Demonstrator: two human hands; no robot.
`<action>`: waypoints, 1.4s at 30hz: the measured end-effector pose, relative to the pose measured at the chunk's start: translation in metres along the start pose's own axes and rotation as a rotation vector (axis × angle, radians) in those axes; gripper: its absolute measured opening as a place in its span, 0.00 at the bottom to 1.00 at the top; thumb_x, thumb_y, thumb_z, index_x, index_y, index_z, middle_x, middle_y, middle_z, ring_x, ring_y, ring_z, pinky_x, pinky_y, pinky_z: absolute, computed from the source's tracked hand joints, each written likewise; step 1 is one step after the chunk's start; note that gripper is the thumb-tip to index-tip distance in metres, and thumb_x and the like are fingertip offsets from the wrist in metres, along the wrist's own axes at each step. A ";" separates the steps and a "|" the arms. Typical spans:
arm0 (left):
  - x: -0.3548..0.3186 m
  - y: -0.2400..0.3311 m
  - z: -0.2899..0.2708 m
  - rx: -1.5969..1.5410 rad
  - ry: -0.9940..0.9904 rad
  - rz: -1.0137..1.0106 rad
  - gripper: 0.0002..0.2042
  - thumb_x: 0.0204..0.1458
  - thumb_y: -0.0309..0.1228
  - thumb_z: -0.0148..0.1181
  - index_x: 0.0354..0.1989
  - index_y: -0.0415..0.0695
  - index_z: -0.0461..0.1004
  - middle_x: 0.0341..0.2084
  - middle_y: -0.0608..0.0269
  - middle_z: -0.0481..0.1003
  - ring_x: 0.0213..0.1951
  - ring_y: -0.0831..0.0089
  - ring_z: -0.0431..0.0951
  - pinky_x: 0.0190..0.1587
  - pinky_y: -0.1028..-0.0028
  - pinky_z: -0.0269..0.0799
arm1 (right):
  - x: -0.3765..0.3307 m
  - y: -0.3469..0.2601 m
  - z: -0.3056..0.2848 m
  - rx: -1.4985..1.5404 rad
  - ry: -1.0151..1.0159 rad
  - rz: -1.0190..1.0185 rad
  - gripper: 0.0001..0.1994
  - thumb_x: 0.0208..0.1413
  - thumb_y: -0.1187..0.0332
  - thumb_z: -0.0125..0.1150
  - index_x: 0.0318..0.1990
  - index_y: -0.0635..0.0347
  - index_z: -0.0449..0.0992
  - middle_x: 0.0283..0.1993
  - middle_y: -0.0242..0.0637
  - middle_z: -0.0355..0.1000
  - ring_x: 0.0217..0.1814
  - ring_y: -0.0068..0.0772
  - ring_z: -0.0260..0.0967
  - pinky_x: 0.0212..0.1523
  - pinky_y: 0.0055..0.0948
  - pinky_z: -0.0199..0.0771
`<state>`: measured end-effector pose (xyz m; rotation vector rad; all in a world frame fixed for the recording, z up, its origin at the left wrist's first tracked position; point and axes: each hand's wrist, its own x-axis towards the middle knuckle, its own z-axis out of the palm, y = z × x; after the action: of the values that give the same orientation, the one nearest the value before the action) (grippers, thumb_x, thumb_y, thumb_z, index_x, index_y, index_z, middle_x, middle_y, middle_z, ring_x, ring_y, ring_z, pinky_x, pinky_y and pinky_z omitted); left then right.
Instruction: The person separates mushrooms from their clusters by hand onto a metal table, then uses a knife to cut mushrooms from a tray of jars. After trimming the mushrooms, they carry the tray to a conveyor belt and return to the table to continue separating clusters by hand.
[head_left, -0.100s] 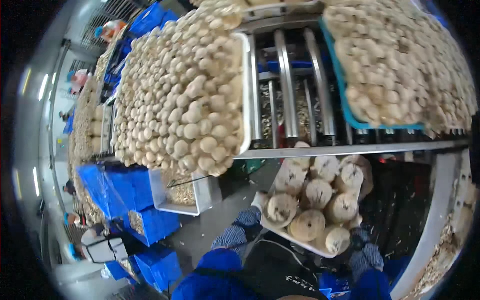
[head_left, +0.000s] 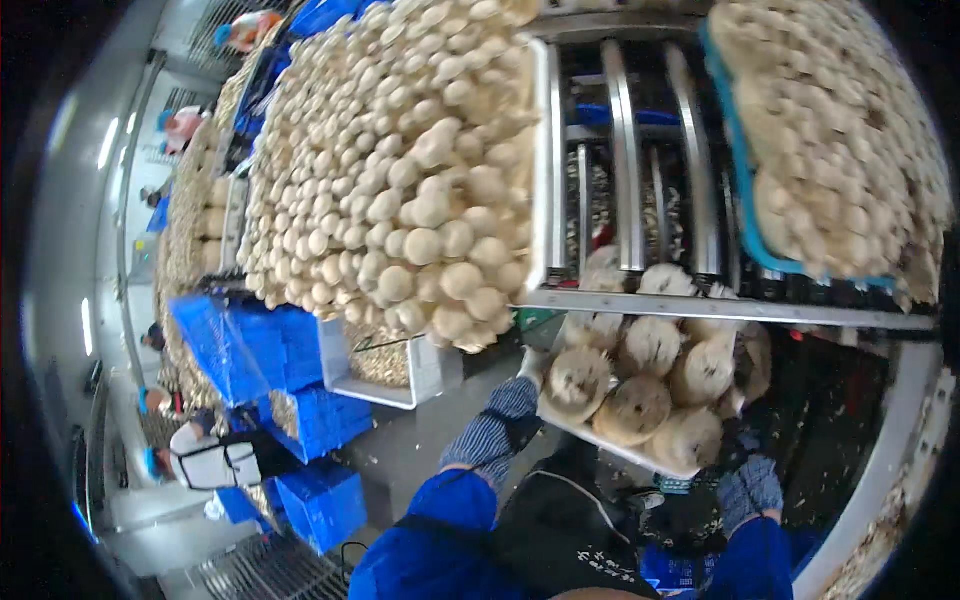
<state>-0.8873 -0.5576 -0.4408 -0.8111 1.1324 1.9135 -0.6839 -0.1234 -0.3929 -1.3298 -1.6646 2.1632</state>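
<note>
A white tray (head_left: 622,451) in front of me holds several pale, round-topped mushroom blocks (head_left: 638,408). Its far end lies under the metal rail of the roller conveyor. My left hand (head_left: 533,368), light-coloured at the end of a striped sleeve, is closed on the tray's left side. On the tray's right side, low and close to it, is my right hand (head_left: 741,450); it is dark and blurred, so its fingers cannot be made out. Above on the rollers stand a white-rimmed tray (head_left: 542,170) and a teal tray (head_left: 745,200), both heaped with pale mushrooms (head_left: 400,200).
The conveyor's steel rail (head_left: 720,308) runs across above the blocks, with metal rollers (head_left: 622,150) behind it. Blue crates (head_left: 240,345) and a white bin (head_left: 385,395) of scraps stand on the floor at left. Another person (head_left: 205,445) is at far left.
The tray of blocks has moved away from me, farther under the rail. My arms reach forward with it. The whole view has shifted, so the conveyor sits farther right.
</note>
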 end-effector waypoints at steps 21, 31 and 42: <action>-0.179 -0.105 0.114 1.474 -0.199 0.095 0.20 0.54 0.47 0.50 0.44 0.43 0.76 0.38 0.46 0.78 0.42 0.53 0.77 0.47 0.60 0.70 | -0.151 0.049 0.025 -0.678 -0.774 -0.144 0.15 0.60 0.65 0.55 0.50 0.63 0.74 0.50 0.35 0.74 0.52 0.39 0.69 0.52 0.36 0.70; -0.296 -0.091 0.090 1.431 -0.152 0.148 0.22 0.53 0.42 0.55 0.50 0.36 0.75 0.45 0.45 0.77 0.49 0.55 0.77 0.52 0.65 0.70 | -0.281 0.059 -0.212 -0.248 -0.042 0.165 0.15 0.58 0.62 0.60 0.40 0.70 0.75 0.27 0.31 0.72 0.25 0.28 0.64 0.26 0.33 0.65; -0.270 -0.066 0.078 1.346 -0.182 0.607 0.14 0.61 0.34 0.52 0.44 0.34 0.75 0.39 0.55 0.78 0.42 0.65 0.76 0.47 0.70 0.69 | -0.386 0.092 -0.351 -0.834 0.241 0.134 0.03 0.53 0.68 0.54 0.31 0.52 0.74 0.28 0.42 0.73 0.31 0.39 0.72 0.30 0.40 0.69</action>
<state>-0.7039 -0.5430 -0.2181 0.4834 2.2294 1.0872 -0.1726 -0.1162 -0.2572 -1.8135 -2.5336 1.2709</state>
